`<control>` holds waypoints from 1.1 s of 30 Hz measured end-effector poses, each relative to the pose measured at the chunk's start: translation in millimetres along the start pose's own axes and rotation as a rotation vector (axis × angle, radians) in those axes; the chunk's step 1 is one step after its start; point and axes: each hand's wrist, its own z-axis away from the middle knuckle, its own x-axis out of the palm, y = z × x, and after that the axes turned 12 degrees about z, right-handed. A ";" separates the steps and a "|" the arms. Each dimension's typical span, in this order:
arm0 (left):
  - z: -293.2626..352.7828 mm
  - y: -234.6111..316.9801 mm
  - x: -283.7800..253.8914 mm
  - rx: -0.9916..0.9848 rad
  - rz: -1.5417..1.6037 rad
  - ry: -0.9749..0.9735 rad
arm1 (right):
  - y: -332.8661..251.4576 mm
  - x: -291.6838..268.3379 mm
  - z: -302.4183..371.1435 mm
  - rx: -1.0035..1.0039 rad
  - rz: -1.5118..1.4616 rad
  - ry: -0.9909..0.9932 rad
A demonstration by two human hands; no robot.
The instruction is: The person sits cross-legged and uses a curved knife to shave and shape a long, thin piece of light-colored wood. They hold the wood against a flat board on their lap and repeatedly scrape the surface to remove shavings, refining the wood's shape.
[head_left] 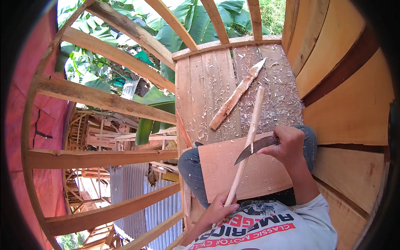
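Across my lap lies a flat wooden board (pixel 266 179). A long, pale wooden stick (pixel 256 112) slants over it, its far end out past the board. My left hand (pixel 220 209) is closed round the stick's near end, close to my shirt. With my right hand (pixel 287 143) I grip a knife (pixel 257 148) whose handle is mostly hidden by my fingers. The dark blade points left and crosses the stick at about its middle, touching or just over it. A small curl of wood stands at the blade.
Ahead on the plank floor (pixel 200 87) lies a rough wooden piece (pixel 237 98) with a pale pointed end, among many shavings (pixel 283 104). A slatted wooden railing (pixel 104 158) runs along the left, and a plank wall (pixel 350 83) rises on the right. Banana leaves (pixel 191 21) show beyond.
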 end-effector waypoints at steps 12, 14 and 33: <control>-15.5 0.6 -44.8 -0.077 0.150 -0.345 | -0.4 -53.2 19.5 0.334 -0.947 -0.867; -11.7 6.5 -43.9 -0.124 0.074 -0.330 | 6.1 -51.8 25.4 0.461 -1.055 -1.013; -21.8 41.8 -6.3 -0.235 -0.246 -0.141 | 24.3 -47.1 33.9 0.291 -0.896 -0.962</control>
